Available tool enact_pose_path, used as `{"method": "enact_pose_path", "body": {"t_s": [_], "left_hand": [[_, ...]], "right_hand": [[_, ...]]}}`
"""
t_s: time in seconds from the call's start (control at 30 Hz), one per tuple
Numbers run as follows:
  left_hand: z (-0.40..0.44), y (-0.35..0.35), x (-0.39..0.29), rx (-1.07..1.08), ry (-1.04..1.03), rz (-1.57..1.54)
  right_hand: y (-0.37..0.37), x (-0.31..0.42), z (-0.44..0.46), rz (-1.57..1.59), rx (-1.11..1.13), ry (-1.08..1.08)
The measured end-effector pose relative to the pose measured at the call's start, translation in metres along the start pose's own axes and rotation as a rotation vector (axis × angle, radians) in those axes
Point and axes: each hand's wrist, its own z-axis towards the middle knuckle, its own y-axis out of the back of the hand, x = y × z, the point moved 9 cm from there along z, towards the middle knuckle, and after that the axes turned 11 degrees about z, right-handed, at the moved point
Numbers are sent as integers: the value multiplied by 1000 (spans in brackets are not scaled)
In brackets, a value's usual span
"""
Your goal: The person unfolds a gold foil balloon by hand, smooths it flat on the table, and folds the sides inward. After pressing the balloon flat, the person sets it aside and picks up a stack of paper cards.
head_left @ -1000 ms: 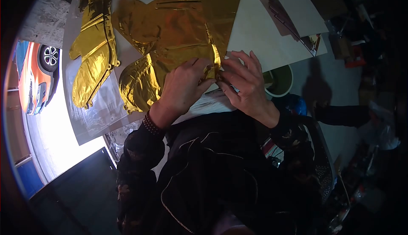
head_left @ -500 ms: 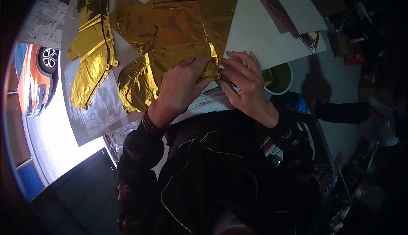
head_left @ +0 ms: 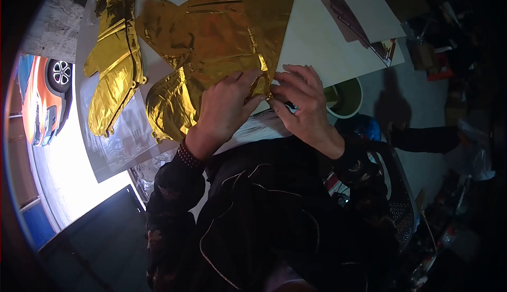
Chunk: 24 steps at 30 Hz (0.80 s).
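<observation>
A large flat gold foil balloon (head_left: 216, 44) covers the middle of the table, wrinkled and shiny. My left hand (head_left: 224, 102) lies over its near edge, thumb and fingers pinching the foil. Just to the right, my right hand (head_left: 306, 104) has thumb and index finger closed at the same small corner tab of the balloon, its other fingers loosely bent. The fingertips of both hands nearly meet there, and the exact pinch is partly hidden. To the left lies another gold foil piece (head_left: 113, 81), long and lobed, with small tabs along its edge.
Clear plastic sheeting (head_left: 124, 149) lies under the foil at the table's left edge. White sheets (head_left: 317, 38) and flat packets (head_left: 364, 17) are at the right. A green bucket (head_left: 348, 99) stands below on the floor. An orange car (head_left: 45, 96) shows outside at left.
The foil corner between my fingertips has shifted and folded slightly. My right hand has moved a touch left; my left hand stays nearly in place.
</observation>
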Motion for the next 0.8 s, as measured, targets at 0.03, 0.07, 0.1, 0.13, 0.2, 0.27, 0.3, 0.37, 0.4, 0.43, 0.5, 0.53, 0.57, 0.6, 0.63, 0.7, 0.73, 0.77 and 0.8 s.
{"method": "enact_pose_path", "body": {"t_s": [0.03, 0.07, 0.1, 0.13, 0.2, 0.27, 0.3, 0.37, 0.4, 0.43, 0.5, 0.53, 0.57, 0.6, 0.63, 0.7, 0.73, 0.77, 0.8], "left_hand": [[0, 0, 0, -5, 6, 10], [0, 1, -1, -9, 11, 20], [-1, 1, -1, -14, 16, 30], [-1, 1, -2, -21, 17, 33], [-1, 1, -2, -35, 18, 41], [-1, 1, -3, -41, 17, 40], [-2, 1, -3, -44, 18, 39], [-2, 2, -3, -52, 16, 41], [-2, 2, -3, -55, 16, 41], [-2, 2, -3, -57, 18, 44], [-2, 2, -4, -59, 23, 49], [-1, 1, -4, -65, 24, 54], [-1, 0, -4, -71, 26, 59], [-1, 0, -4, -77, 28, 65], [-1, 0, -4, -84, 25, 67], [0, 0, -4, -99, 17, 72], [0, -1, -4, -99, 22, 78], [0, -1, -3, -100, 28, 84], [0, -2, -3, -102, 34, 90]], "right_hand": [[0, 0, 0, -5, 5, -8], [0, -1, 0, -10, 9, -16], [0, 0, 0, -11, 6, -9], [-1, 0, 0, -13, 3, -2], [0, 0, 0, -11, -1, 6], [0, 0, 0, -5, -1, 9], [0, 1, 0, -6, -2, 10], [0, 1, -1, -8, -5, 11], [0, 0, -1, -6, -8, 9], [-1, 0, -1, -4, -11, 7], [-1, 0, -3, 3, -6, 2], [-2, -1, -3, 7, 0, 1], [-2, -1, -3, 12, 6, 0], [-2, -1, -3, 18, 6, -3], [-2, -1, -3, 25, 6, -7], [-2, -2, -2, 55, 8, -22], [-2, -2, -1, 78, 9, -33], [-2, -2, 0, 101, 11, -43], [-2, -2, 0, 104, 12, -50]]}}
